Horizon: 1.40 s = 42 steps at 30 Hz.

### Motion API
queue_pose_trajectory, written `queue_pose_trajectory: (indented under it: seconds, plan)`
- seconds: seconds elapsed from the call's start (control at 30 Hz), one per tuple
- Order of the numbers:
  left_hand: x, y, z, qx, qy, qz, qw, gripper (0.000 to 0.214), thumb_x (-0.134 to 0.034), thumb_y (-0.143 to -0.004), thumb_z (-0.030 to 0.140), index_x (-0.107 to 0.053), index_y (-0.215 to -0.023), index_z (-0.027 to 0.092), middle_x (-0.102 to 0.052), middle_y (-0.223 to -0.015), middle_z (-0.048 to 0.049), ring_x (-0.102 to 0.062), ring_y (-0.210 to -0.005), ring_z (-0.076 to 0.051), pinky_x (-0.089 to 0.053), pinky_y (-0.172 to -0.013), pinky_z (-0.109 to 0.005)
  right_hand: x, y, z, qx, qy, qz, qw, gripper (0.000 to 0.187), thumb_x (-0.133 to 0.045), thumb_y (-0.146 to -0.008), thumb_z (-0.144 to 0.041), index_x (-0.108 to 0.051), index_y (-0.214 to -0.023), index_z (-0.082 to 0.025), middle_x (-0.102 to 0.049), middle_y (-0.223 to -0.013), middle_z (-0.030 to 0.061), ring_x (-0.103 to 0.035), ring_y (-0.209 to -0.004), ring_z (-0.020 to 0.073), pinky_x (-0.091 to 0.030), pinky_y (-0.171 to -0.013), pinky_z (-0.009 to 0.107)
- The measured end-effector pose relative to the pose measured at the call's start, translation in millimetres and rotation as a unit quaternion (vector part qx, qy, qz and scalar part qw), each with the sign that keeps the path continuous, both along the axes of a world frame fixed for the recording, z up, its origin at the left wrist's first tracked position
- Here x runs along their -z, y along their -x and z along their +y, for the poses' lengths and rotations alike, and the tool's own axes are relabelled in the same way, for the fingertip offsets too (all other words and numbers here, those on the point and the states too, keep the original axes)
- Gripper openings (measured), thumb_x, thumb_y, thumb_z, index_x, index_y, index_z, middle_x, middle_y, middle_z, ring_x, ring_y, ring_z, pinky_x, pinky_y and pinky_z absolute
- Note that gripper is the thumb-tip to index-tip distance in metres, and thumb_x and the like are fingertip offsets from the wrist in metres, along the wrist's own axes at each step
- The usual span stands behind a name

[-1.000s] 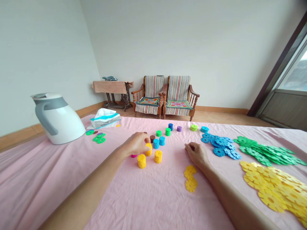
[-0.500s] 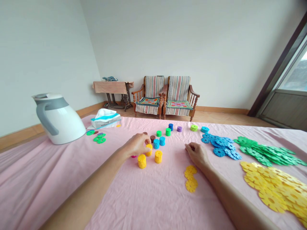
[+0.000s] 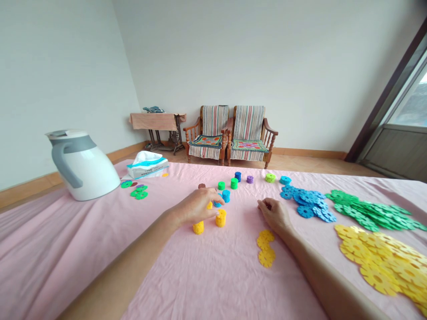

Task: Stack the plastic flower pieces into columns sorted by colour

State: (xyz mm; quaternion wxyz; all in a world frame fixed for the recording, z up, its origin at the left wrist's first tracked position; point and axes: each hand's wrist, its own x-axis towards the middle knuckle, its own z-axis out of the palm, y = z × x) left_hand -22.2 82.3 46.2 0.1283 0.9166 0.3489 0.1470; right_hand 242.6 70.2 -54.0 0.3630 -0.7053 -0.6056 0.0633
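Observation:
My left hand is over a group of small stacks of notched plastic discs, fingers and thumb apart, with nothing gripped. Its thumb tip is close to the top of a yellow stack. Another yellow stack stands below the palm, and a third yellow stack is mostly covered by the hand. Just past the fingertips are two light blue stacks, one of them a blue stack in plain sight. My right hand rests on the cloth with curled fingers, beyond some loose yellow discs; nothing shows in it.
Heaps of blue discs, green discs and yellow discs lie on the right. A white jug, a tissue box and loose green discs are on the left. Farther back are a green stack and a purple stack.
My left hand has let go of the middle yellow stack, spread its fingers and shifted slightly right, toward the right-hand yellow stack. My right hand has stayed in place.

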Motion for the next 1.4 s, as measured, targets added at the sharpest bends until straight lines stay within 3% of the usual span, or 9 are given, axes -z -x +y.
queue_pose_trajectory:
  seconds: [0.23, 0.37, 0.57, 0.73, 0.93, 1.2, 1.3, 1.4]
  plan:
    - [3.0, -18, -22, 0.083, -0.009, -0.016, 0.996, 0.026, -0.058, -0.077, 0.014, -0.066, -0.1, 0.024, -0.06, -0.101, -0.0029, -0.057, -0.092, -0.018, -0.043, -0.082, -0.029, 2.8, -1, 2, -0.003, -0.001, 0.006, 1.0, 0.036, -0.042, -0.08, -0.041, -0.05, -0.054, -0.019, -0.055, -0.054, 0.0013, -0.047, -0.051, 0.0129, -0.026, -0.049, 0.024]
    - [14.7, -41, -48, 0.108, 0.004, -0.02, 0.994, 0.017, -0.06, -0.08, 0.022, -0.065, -0.096, 0.022, -0.061, -0.098, -0.0024, -0.059, -0.086, -0.017, -0.046, -0.079, -0.028, 4.7, -2, 3, -0.005, -0.004, 0.007, 1.0, 0.035, -0.042, -0.08, -0.041, -0.051, -0.054, -0.019, -0.055, -0.053, 0.0011, -0.047, -0.051, 0.0129, -0.026, -0.048, 0.024]
    - [36.2, -72, -76, 0.144, 0.024, 0.031, 0.989, 0.032, -0.068, -0.074, 0.034, -0.062, -0.104, 0.024, -0.059, -0.099, -0.0022, -0.061, -0.077, -0.018, -0.049, -0.07, -0.029, 6.3, -2, 4, -0.006, -0.012, 0.017, 1.0, 0.035, -0.042, -0.079, -0.04, -0.053, -0.054, -0.019, -0.058, -0.054, 0.0017, -0.048, -0.052, 0.0131, -0.026, -0.048, 0.024]
    - [46.3, -77, -76, 0.123, 0.028, 0.027, 0.992, 0.027, -0.065, -0.076, 0.033, -0.062, -0.101, 0.025, -0.057, -0.098, -0.0014, -0.061, -0.075, -0.017, -0.049, -0.069, -0.028, 6.1, -2, 4, -0.003, -0.009, 0.022, 1.0, 0.035, -0.043, -0.079, -0.041, -0.054, -0.055, -0.019, -0.058, -0.055, 0.0016, -0.048, -0.052, 0.0129, -0.026, -0.049, 0.024]
    - [46.7, -72, -69, 0.106, 0.084, 0.017, 0.991, 0.022, -0.067, -0.07, 0.023, -0.06, -0.09, 0.018, -0.057, -0.091, -0.0018, -0.059, -0.077, -0.016, -0.048, -0.069, -0.025, 6.0, -2, 4, -0.005, -0.009, 0.011, 1.0, 0.035, -0.042, -0.08, -0.041, -0.05, -0.054, -0.019, -0.056, -0.055, 0.0015, -0.046, -0.052, 0.0125, -0.025, -0.049, 0.024]
    - [51.2, -68, -70, 0.091, 0.086, -0.005, 0.992, 0.015, -0.062, -0.065, 0.018, -0.058, -0.08, 0.017, -0.058, -0.083, -0.0007, -0.056, -0.067, -0.012, -0.045, -0.06, -0.02, 3.4, -1, 2, 0.0, -0.005, 0.002, 1.0, 0.036, -0.042, -0.08, -0.041, -0.047, -0.052, -0.019, -0.053, -0.052, 0.0009, -0.044, -0.05, 0.0121, -0.024, -0.048, 0.024]
    - [39.1, -60, -64, 0.084, 0.062, -0.012, 0.994, 0.017, -0.061, -0.062, 0.017, -0.057, -0.078, 0.018, -0.059, -0.081, 0.0001, -0.056, -0.068, -0.013, -0.043, -0.059, -0.021, 2.1, 0, 1, 0.0, -0.008, 0.0, 1.0, 0.036, -0.041, -0.08, -0.04, -0.047, -0.052, -0.018, -0.053, -0.052, 0.0008, -0.044, -0.05, 0.0121, -0.024, -0.048, 0.024]
    - [15.8, -41, -43, 0.032, 0.023, -0.05, 0.998, 0.016, -0.061, -0.064, 0.018, -0.059, -0.08, 0.018, -0.06, -0.082, -0.0006, -0.057, -0.076, -0.016, -0.043, -0.063, -0.023, 1.4, 0, 0, -0.001, -0.006, 0.004, 1.0, 0.035, -0.042, -0.08, -0.04, -0.048, -0.053, -0.019, -0.053, -0.053, 0.0007, -0.045, -0.051, 0.0121, -0.025, -0.048, 0.024]
